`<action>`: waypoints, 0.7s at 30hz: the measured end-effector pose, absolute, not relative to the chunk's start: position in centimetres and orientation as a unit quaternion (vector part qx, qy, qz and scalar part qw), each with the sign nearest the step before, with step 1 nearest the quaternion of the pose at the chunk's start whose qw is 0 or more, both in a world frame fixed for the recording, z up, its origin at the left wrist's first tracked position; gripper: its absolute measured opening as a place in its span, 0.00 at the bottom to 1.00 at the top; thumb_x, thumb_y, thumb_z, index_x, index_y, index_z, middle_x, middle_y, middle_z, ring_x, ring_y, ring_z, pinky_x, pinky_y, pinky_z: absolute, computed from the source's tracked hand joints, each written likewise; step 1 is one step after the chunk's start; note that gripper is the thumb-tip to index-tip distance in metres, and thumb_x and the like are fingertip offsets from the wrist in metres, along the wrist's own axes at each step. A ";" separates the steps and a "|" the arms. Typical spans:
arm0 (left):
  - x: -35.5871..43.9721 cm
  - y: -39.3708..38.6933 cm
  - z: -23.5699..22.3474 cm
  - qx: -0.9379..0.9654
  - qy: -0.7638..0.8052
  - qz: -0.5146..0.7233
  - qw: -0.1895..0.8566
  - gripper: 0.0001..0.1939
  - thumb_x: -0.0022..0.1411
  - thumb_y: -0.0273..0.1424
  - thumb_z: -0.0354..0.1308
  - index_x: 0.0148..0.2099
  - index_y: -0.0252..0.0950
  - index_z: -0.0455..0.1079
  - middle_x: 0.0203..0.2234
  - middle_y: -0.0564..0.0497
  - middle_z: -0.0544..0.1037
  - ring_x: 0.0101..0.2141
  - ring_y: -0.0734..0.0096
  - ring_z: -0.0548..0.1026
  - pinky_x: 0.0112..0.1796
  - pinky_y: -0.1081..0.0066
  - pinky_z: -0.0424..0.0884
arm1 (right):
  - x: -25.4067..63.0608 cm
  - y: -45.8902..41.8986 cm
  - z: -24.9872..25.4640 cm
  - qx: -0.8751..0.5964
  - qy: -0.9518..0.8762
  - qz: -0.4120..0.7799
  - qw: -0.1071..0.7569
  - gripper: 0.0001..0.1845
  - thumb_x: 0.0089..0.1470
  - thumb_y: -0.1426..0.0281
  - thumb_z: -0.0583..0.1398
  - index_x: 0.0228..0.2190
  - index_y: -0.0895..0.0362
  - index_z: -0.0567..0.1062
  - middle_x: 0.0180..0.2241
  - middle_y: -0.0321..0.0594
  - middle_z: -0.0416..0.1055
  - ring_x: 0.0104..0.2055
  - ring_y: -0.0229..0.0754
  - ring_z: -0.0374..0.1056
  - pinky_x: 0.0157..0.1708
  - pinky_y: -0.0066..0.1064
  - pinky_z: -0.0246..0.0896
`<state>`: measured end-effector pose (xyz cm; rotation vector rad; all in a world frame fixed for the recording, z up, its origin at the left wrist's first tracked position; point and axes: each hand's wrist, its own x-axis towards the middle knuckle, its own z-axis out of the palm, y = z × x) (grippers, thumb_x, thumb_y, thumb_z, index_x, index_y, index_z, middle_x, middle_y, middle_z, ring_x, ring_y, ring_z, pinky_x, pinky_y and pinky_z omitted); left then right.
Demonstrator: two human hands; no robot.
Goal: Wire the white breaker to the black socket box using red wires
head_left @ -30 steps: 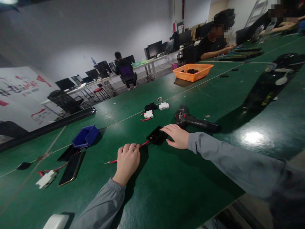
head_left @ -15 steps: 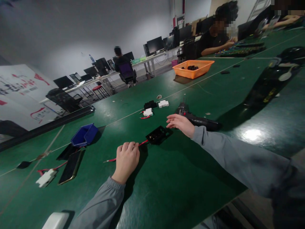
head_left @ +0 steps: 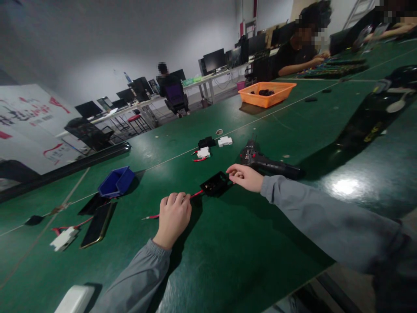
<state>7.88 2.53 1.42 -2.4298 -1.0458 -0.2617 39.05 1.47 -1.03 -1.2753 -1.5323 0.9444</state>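
One black box (head_left: 214,183) lay mid-frame; we judged it light, stiff, best held by side walls. Our left hand (head_left: 173,218) gripped red wire (head_left: 196,194), fingers together; right hand (head_left: 246,177) bent fingers near box's right end, pinch unclear.

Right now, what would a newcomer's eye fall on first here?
Probably the bright orange plastic basket near the green tabletop's far edge. Mid-table, the bare left hand lies over a thin red wire, the bare right hand beside a shallow black rectangular box. Beyond the right hand lies a black pistol-shaped drill.
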 end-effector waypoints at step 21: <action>7.8 2.5 1.5 -0.888 -0.388 -0.099 0.225 0.14 0.69 0.30 0.48 0.50 0.36 0.73 0.43 0.43 0.77 0.44 0.55 0.70 0.40 0.56 0.62 | 39.6 0.7 -0.4 -0.457 -0.807 0.144 0.343 0.10 0.59 0.68 0.58 0.42 0.56 0.76 0.40 0.42 0.70 0.29 0.37 0.66 0.34 0.33 0.67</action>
